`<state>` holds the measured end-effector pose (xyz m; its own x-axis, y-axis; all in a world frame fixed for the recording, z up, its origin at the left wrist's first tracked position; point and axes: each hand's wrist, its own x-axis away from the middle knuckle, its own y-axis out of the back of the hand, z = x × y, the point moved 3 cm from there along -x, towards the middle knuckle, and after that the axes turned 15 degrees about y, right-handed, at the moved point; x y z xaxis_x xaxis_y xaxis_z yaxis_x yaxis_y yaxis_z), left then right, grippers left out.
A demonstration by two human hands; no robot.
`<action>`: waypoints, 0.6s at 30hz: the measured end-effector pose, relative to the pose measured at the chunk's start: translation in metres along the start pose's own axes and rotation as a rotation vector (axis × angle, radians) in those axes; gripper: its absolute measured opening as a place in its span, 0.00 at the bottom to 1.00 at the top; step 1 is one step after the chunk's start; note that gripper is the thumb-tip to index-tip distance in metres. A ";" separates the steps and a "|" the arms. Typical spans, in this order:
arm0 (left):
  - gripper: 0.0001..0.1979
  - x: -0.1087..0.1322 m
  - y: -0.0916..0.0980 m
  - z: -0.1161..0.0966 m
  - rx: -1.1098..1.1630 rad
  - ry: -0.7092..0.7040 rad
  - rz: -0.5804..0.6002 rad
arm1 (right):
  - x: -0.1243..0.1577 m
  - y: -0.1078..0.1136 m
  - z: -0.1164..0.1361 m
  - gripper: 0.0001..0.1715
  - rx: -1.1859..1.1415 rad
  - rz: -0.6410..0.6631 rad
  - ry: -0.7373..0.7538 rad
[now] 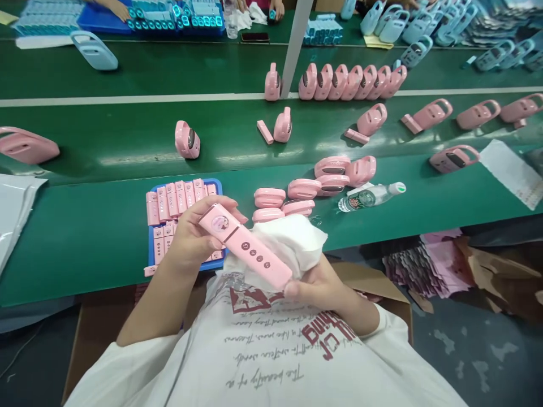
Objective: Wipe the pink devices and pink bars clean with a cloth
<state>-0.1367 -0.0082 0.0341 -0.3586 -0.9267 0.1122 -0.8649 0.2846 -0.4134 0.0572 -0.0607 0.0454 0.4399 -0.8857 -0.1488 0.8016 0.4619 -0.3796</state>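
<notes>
Between my hands, tilted in front of my chest, is a long pink handset (pixel 259 255) with a round picture near one end and a row of dark round buttons. My left hand (pixel 195 234) grips its upper end, thumb along the edge. At the lower end, my right hand (pixel 320 285) pinches the handset, thumb on its face. A crumpled white cloth (pixel 297 240) is also in my right hand, bunched behind the handset. Just beyond my left hand stands a blue tray (pixel 215 185) filled with rows of similar pink handsets (pixel 172 199).
Pink handled cases (pixel 301 188) stand grouped beyond the cloth, near a lying plastic bottle (pixel 371 196). More pink cases (pixel 186 139) are spaced along the green belt (pixel 127 141). A metal post (pixel 297 45) rises behind it. Across the line, other people's hands (pixel 116 8) are among blue parts.
</notes>
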 end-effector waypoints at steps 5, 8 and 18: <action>0.24 -0.004 -0.013 0.006 0.109 0.046 -0.028 | -0.008 -0.002 0.002 0.32 0.167 -0.023 0.100; 0.18 -0.001 -0.022 0.013 0.136 0.148 -0.188 | -0.008 0.001 -0.003 0.28 0.338 -0.120 0.149; 0.18 0.005 -0.030 0.012 0.066 0.244 -0.319 | -0.003 0.033 -0.013 0.18 0.711 -0.504 0.414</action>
<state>-0.1082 -0.0240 0.0365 -0.1555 -0.8786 0.4515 -0.9248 -0.0312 -0.3792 0.0777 -0.0434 0.0217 -0.0920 -0.8715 -0.4816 0.9749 -0.1773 0.1347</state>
